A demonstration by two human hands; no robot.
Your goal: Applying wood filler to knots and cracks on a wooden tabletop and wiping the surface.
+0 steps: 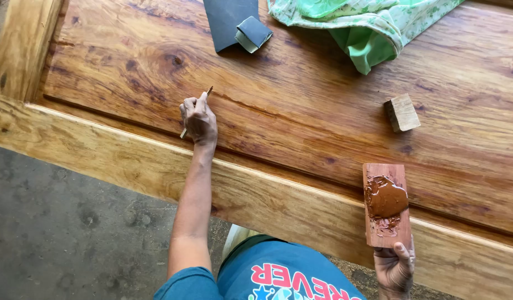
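Hands: left hand (199,119) closed around a thin stick (196,113), its tip pressed to a dark crack line in the wood panel (301,94); the stick's other end pokes out below the fist. Right hand (395,268) at the near edge, fingers wrapped under a small reddish board (385,204), thumb on its lower end.

Board: flat, rectangular, held level just over the near frame rail (128,155); carries a glossy brown blob of filler paste (385,199) on its upper half, with smears below.

Panel: large, varnished, orange-brown with dark knots, lying flat; a lighter frame runs along its near and left edges.

Wood block (401,113): small, pale, cube-like, on the panel toward the right, well apart from both hands.

Sandpaper (226,21): dark grey sheet at the far edge, with a folded grey piece (253,33) resting on its right corner.

Cloth (362,25): green patterned, crumpled at the far right edge.

Floor (62,233): grey concrete, below the near rail.
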